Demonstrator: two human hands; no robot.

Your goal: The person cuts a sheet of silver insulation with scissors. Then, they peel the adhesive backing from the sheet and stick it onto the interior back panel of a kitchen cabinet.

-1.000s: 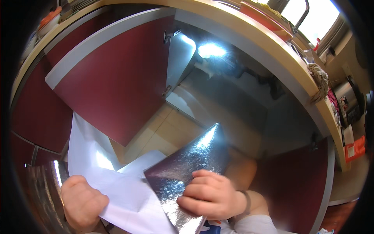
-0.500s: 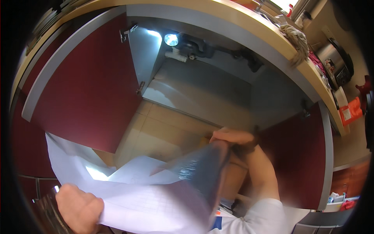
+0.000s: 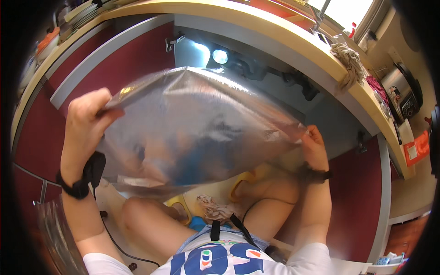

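Observation:
A large shiny silver foil sheet (image 3: 201,119) is stretched out in front of me, raised across the opening of the cabinet. My left hand (image 3: 89,117) grips its upper left corner, fingers closed on the edge. At the right corner, my right hand (image 3: 316,149) pinches the foil at about the height of the cabinet floor. The sheet's far edge peaks in the middle, and its surface mirrors blurred skin and blue tones. Behind it, much of the cabinet's inside and the left door's lower part are hidden.
Red cabinet doors stand open at left (image 3: 133,59) and right (image 3: 353,192). A lit lamp (image 3: 220,56) and dark pipes (image 3: 250,68) show inside. A rag (image 3: 215,208) lies between my feet. On the counter edge (image 3: 266,16) hangs a mop-like cloth (image 3: 346,59); a rice cooker (image 3: 403,94) stands right.
Both hands have risen, the left one most, and moved apart to the right and left corners. The foil is now spread between them; the white sheet seen earlier no longer shows.

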